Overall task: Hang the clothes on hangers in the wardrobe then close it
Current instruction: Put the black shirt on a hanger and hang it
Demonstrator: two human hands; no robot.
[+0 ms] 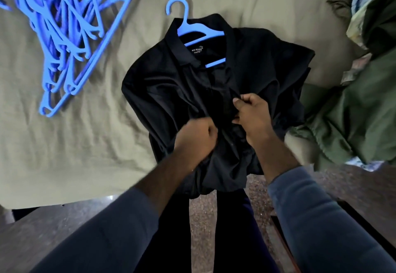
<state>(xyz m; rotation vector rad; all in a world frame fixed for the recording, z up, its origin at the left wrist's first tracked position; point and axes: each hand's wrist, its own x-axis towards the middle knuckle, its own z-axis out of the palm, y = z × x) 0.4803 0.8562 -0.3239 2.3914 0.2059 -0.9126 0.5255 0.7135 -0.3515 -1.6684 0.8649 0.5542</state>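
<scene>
Black shirt [171,84] flat on the bed [64,144], blue hanger [188,26] seated inside its collar. My left hand [197,135] and right hand [252,118] each grip the front placket, fingers curled into the cloth. Risk, as I judge it: a hard tug here could drag a shoulder off the hanger, so the shirt slips when lifted.

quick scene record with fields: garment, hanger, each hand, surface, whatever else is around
garment: black shirt, lying flat, collar away from the person
hanger: blue hanger inside the collar, hook sticking out
left hand: left hand grips the shirt front
right hand: right hand pinches the shirt front
surface: olive sheet
spares: hanger pile, blue, upper left, apart from the shirt
other: green clothes to the right
wardrobe: not in view
</scene>
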